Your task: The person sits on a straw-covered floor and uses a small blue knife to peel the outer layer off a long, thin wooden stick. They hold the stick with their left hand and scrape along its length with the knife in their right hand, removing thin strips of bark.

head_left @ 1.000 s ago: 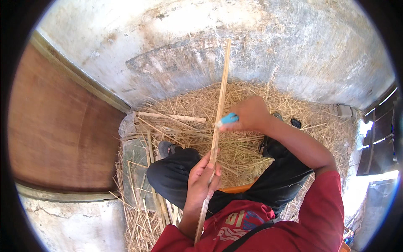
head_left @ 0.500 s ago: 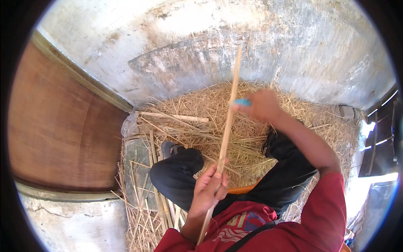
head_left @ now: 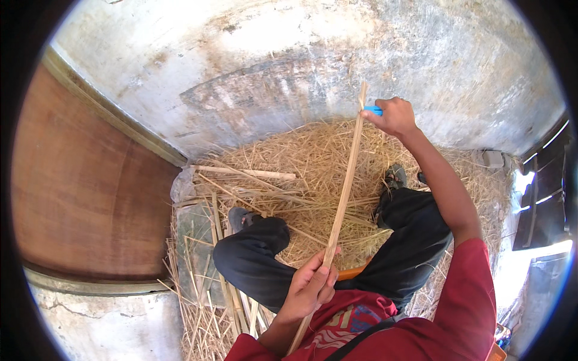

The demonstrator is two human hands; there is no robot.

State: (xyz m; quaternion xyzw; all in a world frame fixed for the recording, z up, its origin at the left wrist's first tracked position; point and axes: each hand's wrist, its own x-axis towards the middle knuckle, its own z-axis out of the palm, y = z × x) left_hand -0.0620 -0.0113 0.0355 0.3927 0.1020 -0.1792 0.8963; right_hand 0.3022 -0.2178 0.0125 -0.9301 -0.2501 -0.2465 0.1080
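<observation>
Hands [head_left: 310, 287] [head_left: 394, 115] closed around bamboo strip [head_left: 344, 198].

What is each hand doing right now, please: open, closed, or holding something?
Left hand: closed around the lower part of the long wooden strip.
Right hand: closed on a blue-handled tool at the strip's upper end.

Left grip [head_left: 310, 287] near, right grip [head_left: 394, 115] outstretched
</observation>
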